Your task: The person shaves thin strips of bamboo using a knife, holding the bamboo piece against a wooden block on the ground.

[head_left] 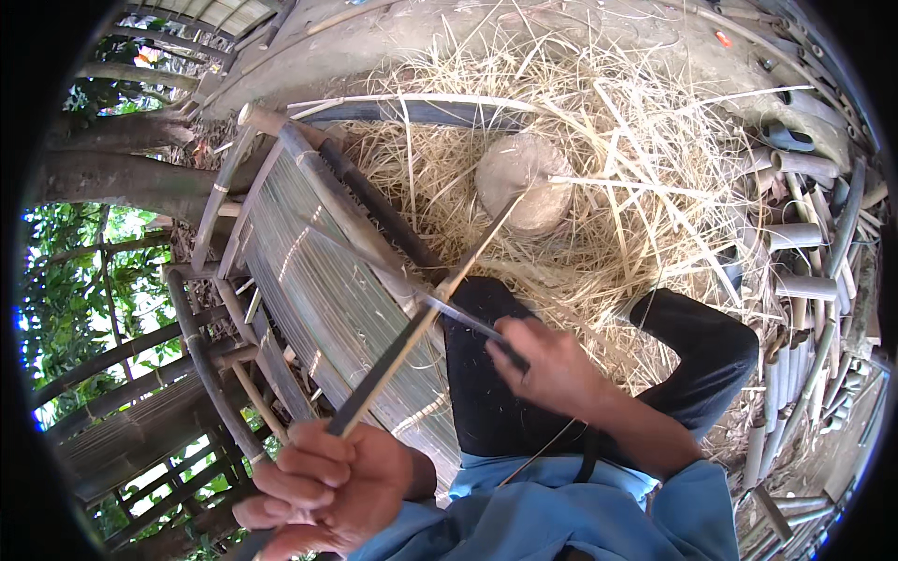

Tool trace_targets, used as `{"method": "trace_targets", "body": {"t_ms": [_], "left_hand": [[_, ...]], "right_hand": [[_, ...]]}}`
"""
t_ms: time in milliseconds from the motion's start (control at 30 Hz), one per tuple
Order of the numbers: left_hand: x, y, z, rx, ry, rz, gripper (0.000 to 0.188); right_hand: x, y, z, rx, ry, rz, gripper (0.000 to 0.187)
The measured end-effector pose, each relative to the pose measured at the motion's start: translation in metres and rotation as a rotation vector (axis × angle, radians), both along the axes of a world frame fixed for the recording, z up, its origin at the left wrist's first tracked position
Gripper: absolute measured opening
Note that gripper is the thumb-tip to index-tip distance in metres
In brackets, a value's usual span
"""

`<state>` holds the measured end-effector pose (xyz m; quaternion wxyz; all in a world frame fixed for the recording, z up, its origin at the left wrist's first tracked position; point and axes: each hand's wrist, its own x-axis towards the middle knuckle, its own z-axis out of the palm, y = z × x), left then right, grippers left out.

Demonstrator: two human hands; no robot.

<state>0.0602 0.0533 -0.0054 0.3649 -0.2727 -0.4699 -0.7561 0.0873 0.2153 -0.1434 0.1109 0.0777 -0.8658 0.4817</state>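
A long bamboo strip [387, 364], dark on one face and pale at its edge, runs slantwise across the view. Its lower part passes through my left hand [327, 491], whose fingers are curled around it; its far tip rests on a round wooden stump [510, 173]. My right hand [552, 369] grips the dark handle of a knife [472, 323]. The knife's long, narrow blade crosses the strip about midway and points up and left over a slatted bamboo bench. Blade and strip appear to touch there. The blade's far end is blurred.
Pale bamboo shavings [645, 154] lie heaped around the stump, in front of my bent legs. The slatted bamboo bench [332, 290] stands on my left. Several cut bamboo poles [804, 238] are stacked along the right; a bamboo railing [112, 351] is at far left.
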Motion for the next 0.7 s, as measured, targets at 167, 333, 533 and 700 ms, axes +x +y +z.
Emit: {"method": "trace_targets", "body": {"t_ms": [167, 333, 533, 700], "left_hand": [[-0.007, -0.011, 0.007, -0.027, -0.048, 0.057, 0.048], [-0.009, -0.011, 0.006, 0.078, -0.108, 0.162, 0.05], [0.001, -0.007, 0.0, -0.004, 0.004, 0.067, 0.048], [0.0, -0.016, -0.004, -0.012, -0.044, 0.014, 0.051]], "right_hand": [[0.002, -0.01, 0.017, 0.019, 0.011, 0.068, 0.019], [-0.003, -0.01, 0.021, 0.057, 0.008, 0.086, 0.017], [-0.007, 0.002, -0.002, 0.113, -0.002, 0.049, 0.028], [0.02, -0.009, 0.037, 0.071, 0.054, 0.21, 0.018]]}}
